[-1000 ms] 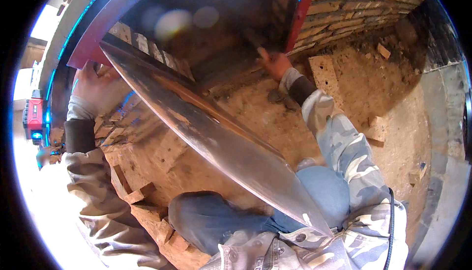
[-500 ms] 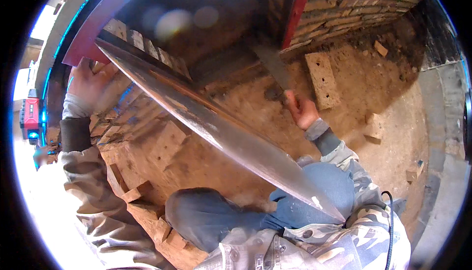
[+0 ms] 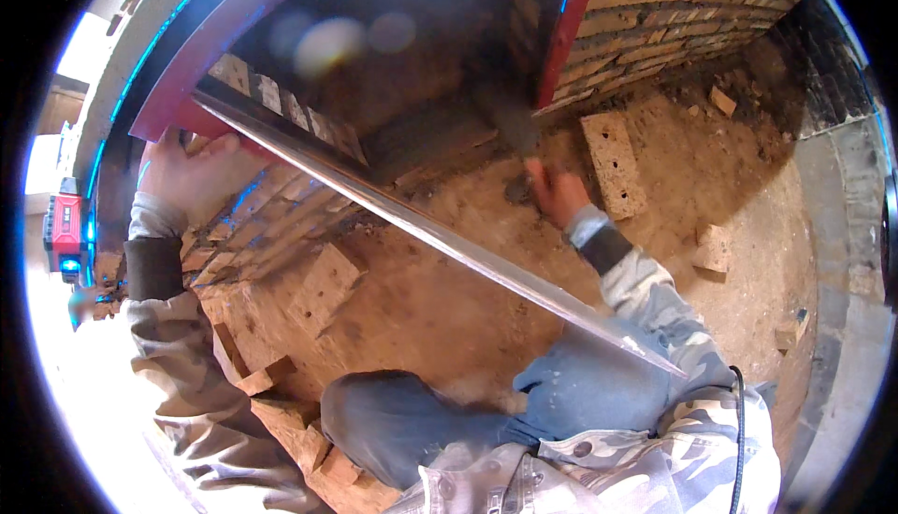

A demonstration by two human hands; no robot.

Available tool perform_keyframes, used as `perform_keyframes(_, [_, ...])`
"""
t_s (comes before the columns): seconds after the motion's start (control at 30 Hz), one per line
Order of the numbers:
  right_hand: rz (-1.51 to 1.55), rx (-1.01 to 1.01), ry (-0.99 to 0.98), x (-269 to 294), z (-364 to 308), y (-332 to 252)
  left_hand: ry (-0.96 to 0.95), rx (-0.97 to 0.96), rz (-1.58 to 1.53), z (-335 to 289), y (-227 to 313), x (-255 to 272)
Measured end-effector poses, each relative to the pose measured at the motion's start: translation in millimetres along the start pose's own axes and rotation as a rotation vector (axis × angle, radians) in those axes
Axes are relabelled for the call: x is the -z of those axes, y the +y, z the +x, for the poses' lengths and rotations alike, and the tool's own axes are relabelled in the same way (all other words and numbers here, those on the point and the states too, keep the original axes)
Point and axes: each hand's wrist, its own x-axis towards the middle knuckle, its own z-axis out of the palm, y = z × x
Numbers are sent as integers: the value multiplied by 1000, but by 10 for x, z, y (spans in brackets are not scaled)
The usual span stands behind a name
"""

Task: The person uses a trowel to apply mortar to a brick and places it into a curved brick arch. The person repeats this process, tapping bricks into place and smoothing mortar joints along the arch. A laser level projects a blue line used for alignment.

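My right hand [image 3: 561,194] is closed round the handle of a trowel [image 3: 515,126]. The grey blade points away from me toward the dark recess and is smeared by motion. A dark mortar-like lump lies on the ground beside this hand. At the left, my left hand [image 3: 171,170] grips the lower edge of a red metal frame [image 3: 161,114]; some of its fingers are hidden behind the edge. Slanting between my hands is a long thin panel [image 3: 440,238], seen nearly edge-on. It runs from the red frame down to my right thigh.
A holed brick [image 3: 613,166] lies right of my right hand. Another brick [image 3: 327,285] lies under the panel, with broken pieces [image 3: 267,376] by my left knee. A brick wall [image 3: 673,23] stands at the far right. A red-and-black laser level [image 3: 65,229] casts blue lines at the left.
My right hand and the trowel have moved slightly away from me. The panel has swung so that more of its thin edge faces me. My left hand stays at the red frame.
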Motion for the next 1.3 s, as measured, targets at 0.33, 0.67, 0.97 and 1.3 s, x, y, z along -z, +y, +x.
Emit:
perform_keyframes(0.33, [-88,251,-12,-169,851,-387,-229,-221,272,59,10,163])
perform_keyframes(0.67, [-129,-45,-134,-58,36,-236,-227,365,-165,117,117,117])
perform_keyframes(0.97, [411,125,42,86,-390,-526,-226,222,57,99,38,127])
perform_keyframes(1.3, [396,272,-136,-129,-1272,328,-153,113,155,77,-230,16])
